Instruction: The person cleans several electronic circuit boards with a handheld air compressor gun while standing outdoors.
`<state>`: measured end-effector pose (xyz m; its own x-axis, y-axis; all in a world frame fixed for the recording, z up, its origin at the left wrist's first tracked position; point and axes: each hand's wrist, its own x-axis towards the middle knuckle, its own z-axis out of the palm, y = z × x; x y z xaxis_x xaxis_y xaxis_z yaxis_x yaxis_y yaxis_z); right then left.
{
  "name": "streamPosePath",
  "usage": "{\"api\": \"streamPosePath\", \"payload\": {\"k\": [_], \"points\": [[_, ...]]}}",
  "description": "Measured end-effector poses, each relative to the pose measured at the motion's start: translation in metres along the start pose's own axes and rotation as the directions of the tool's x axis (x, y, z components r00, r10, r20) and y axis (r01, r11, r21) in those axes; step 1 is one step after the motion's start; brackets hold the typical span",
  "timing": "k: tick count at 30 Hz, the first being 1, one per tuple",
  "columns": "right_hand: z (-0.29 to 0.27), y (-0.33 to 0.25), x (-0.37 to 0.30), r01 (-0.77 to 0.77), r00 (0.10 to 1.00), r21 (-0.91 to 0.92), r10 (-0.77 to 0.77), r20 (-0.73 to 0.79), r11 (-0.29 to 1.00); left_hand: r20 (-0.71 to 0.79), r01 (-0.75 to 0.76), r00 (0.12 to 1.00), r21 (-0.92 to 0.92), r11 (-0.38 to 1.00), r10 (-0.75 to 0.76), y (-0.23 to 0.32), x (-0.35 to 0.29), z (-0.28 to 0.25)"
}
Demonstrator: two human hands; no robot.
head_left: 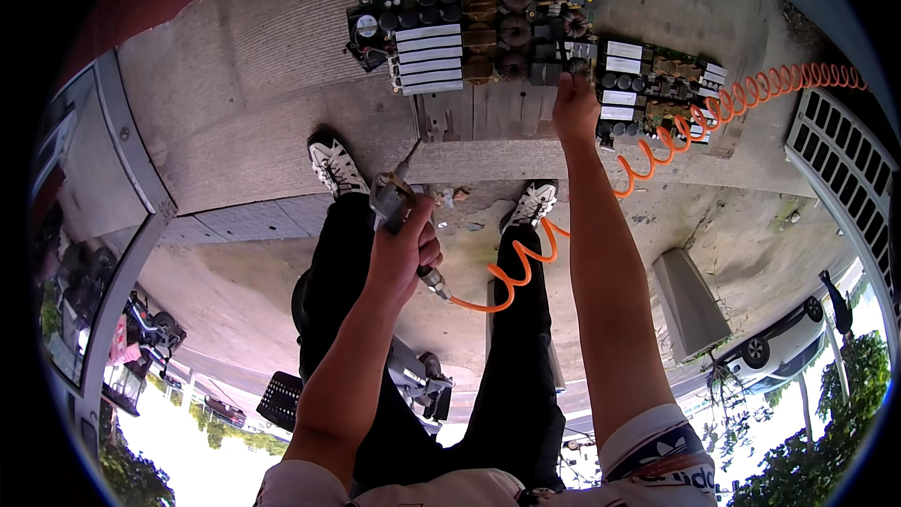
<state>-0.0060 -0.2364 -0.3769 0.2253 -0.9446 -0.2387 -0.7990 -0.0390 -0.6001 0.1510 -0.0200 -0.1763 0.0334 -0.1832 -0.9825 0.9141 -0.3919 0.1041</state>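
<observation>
My left hand (404,249) is wrapped round a grey air blow gun (387,199), its thin nozzle pointing away from me, up and to the right. An orange coiled hose (519,274) runs from the gun's lower end past my right foot. My right hand (574,111) is closed at the near edge of a large circuit board (477,36) carrying black capacitors, copper coils and pale heat sinks. Something dark and narrow shows beyond its fingers; I cannot make out what it is. To the right lies a second circuit board (648,84), partly crossed by the hose.
Both boards lie on concrete ground (253,84), around a wooden plank strip (488,111). Small debris (455,195) is scattered between my shoes. A grey box-shaped block (690,305) stands at the right, below a slatted grille (845,164). At the left is a metal-framed glass door (131,131).
</observation>
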Motion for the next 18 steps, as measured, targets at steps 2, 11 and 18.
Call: {"api": "streamPosePath", "payload": {"k": [2,11,18], "points": [[0.001,0.0,-0.001,0.027,1.0,0.042,-0.028,0.01,0.999,0.0,0.001,1.0,0.005,1.0,-0.001,0.0,0.0,0.0],[0.008,-0.006,-0.007,-0.01,1.0,0.034,0.01,0.012,0.999,-0.007,-0.003,1.0,0.013,1.0,0.003,-0.001,0.002,-0.001],[0.003,-0.007,-0.032,-0.016,0.999,-0.013,0.016,0.039,1.0,-0.001,0.006,1.0,-0.002,1.0,-0.006,0.0,0.001,-0.001]]}}
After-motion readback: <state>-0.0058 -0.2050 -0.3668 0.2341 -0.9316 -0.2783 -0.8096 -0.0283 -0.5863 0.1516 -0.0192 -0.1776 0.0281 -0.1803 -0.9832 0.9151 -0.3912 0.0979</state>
